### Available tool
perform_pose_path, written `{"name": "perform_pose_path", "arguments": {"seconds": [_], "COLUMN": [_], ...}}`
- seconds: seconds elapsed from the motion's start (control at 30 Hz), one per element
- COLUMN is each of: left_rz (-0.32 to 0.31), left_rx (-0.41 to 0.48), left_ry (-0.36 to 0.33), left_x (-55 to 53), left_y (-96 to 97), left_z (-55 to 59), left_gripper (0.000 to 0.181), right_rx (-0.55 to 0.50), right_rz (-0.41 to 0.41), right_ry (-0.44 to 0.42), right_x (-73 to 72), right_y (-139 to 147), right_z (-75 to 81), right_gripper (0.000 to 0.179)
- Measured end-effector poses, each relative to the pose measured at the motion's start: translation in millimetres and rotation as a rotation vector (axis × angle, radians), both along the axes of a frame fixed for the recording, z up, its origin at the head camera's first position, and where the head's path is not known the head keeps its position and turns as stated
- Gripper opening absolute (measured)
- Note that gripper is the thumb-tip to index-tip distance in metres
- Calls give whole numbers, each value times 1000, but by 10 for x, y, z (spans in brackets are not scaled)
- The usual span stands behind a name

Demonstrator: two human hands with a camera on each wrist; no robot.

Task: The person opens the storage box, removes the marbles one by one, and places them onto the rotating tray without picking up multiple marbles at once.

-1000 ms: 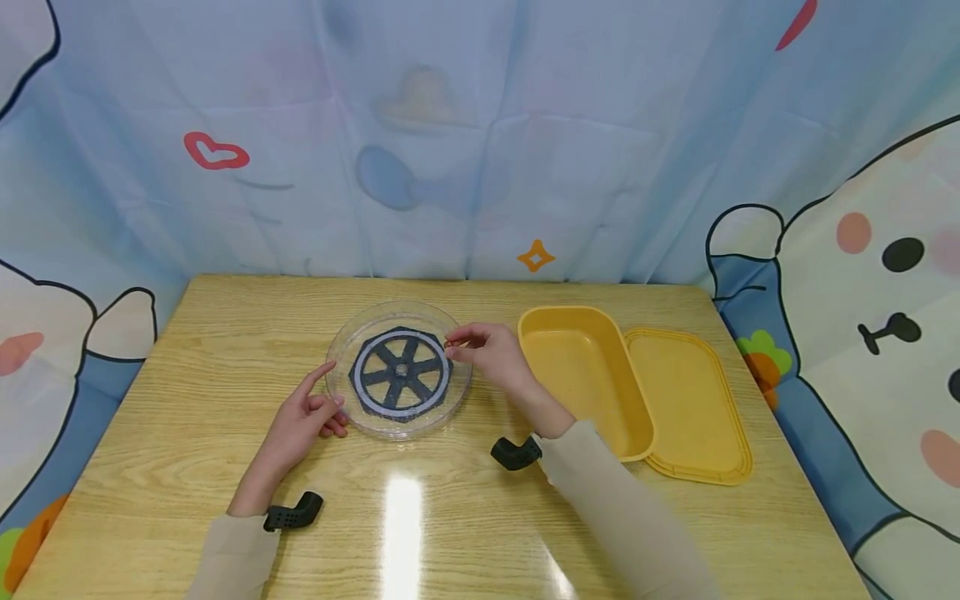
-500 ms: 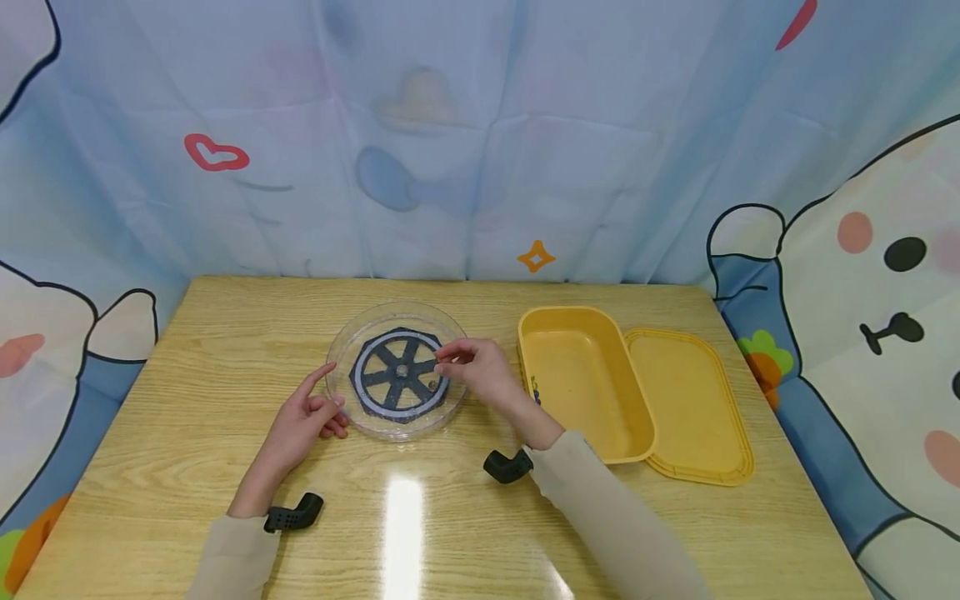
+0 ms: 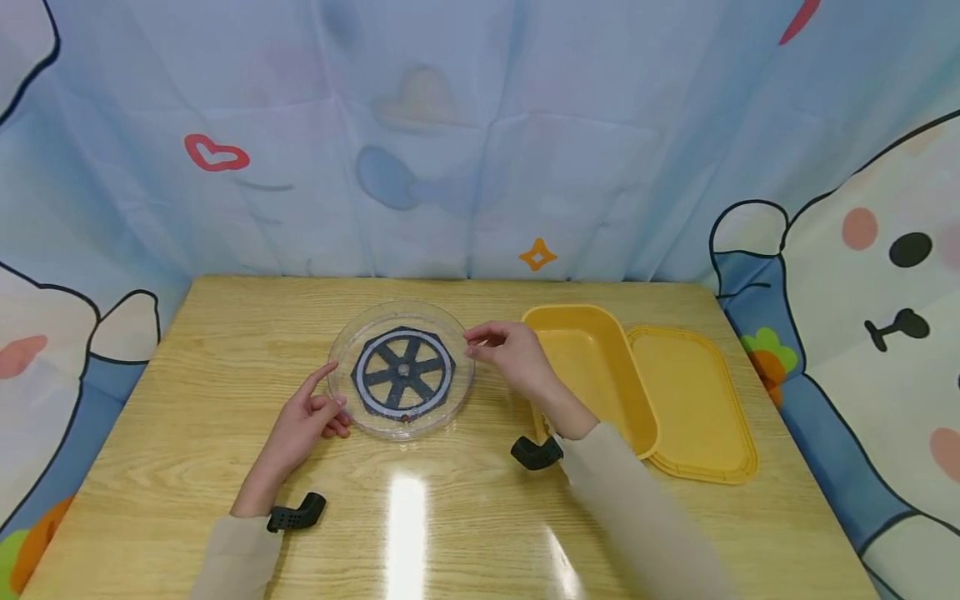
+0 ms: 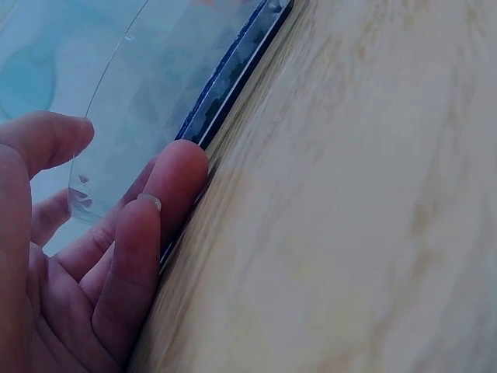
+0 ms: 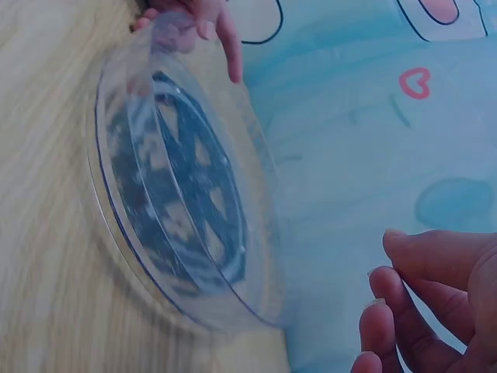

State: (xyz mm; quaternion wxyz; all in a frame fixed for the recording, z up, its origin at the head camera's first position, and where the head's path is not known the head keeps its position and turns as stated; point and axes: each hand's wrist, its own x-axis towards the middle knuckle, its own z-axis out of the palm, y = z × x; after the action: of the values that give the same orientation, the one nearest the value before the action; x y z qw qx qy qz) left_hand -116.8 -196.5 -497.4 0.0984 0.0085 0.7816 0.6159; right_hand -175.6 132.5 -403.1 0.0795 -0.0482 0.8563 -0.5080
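A clear round dish [image 3: 459, 398] stands on the wooden table, with a dark six-spoked wheel shape and a pale ring [image 3: 403, 372] at its bottom. Near its front edge, inside, sits a tiny reddish ball-like thing [image 3: 406, 417]. My left hand [image 3: 297, 421] touches the dish's left side from outside, index finger [image 4: 58, 140] at the rim and another fingertip [image 4: 177, 180] low against the wall. My right hand [image 3: 517, 354] hovers at the dish's right rim. Its thumb and index fingertips [image 5: 396, 241] are close together, fingers loosely bent, with nothing seen between them.
Right of the dish is a yellow box [image 3: 611, 375], partly behind the right forearm. A flat yellow lid [image 3: 693, 404] lies beside it, just under its edge. A printed curtain [image 3: 480, 167] hangs behind the table. Each wrist wears a black camera band [image 3: 536, 452].
My right hand dipped over the dish's right part, then drew back up and right. A small thing appeared in the dish and moved to its front edge. My left hand stays put.
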Motion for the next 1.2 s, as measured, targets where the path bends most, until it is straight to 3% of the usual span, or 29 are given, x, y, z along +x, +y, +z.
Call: {"name": "perform_pose_path", "arguments": {"seconds": [0.17, 0.43, 0.63, 0.77, 1.03, 1.2], "left_rz": [-5, 0, -9, -23, -4, -3], "left_rx": [-1, 4, 5, 14, -5, 2], "left_ry": [2, -9, -9, 14, 1, 6], "left_x": [-7, -12, 58, 97, 6, 12], "left_y": [-5, 7, 64, 84, 17, 8], "left_z": [-5, -1, 215, 317, 51, 6], "left_gripper": [62, 60, 59, 60, 61, 61], "right_rx": [26, -3, 26, 85, 165, 191], "right_rz": [-28, -80, -83, -26, 184, 246], "right_ry": [13, 20, -23, -92, -209, -242], "right_x": [-49, -125, -186, -232, -336, -364], "right_y": [267, 772, 1010, 1105, 1176, 1195], "right_z": [40, -70, -191, -290, -395, -432], "right_gripper": [19, 22, 24, 24, 27, 27]}}
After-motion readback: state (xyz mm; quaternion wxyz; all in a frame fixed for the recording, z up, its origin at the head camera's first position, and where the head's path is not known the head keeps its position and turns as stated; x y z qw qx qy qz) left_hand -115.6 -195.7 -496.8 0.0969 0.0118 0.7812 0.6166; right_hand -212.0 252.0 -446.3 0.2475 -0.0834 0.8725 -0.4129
